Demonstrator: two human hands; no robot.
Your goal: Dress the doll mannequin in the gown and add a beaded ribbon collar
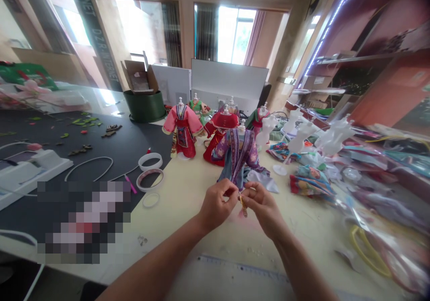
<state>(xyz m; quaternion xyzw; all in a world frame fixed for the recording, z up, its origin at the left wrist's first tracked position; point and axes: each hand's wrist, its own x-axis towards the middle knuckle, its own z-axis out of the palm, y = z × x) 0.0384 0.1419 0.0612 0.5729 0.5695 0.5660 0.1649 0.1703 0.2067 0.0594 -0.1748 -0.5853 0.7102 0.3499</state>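
Note:
Both hands meet over the pale table in front of a small doll robe (pixel 238 155), purple and blue, on a mini dress form. My left hand (pixel 221 202) is closed in a pinch near the robe's lower front. Just to its right, my right hand (pixel 260 200) pinches a small golden pendant (pixel 244 207) that hangs down between the hands. A little pink shows below the pendant, perhaps a tassel. What the left fingertips hold is too small to make out. Behind stand a pink and red robe (pixel 181 131) and a red dress (pixel 221 133) on their own forms.
Tape rolls (pixel 150 180) lie left of the hands, beside a pink pen (pixel 131 184). Bare white dress forms (pixel 302 135) and folded fabric (pixel 311 182) stand and lie at right. Yellow-handled scissors (pixel 367 249) lie front right; a clear ruler (pixel 242 268) lies near me.

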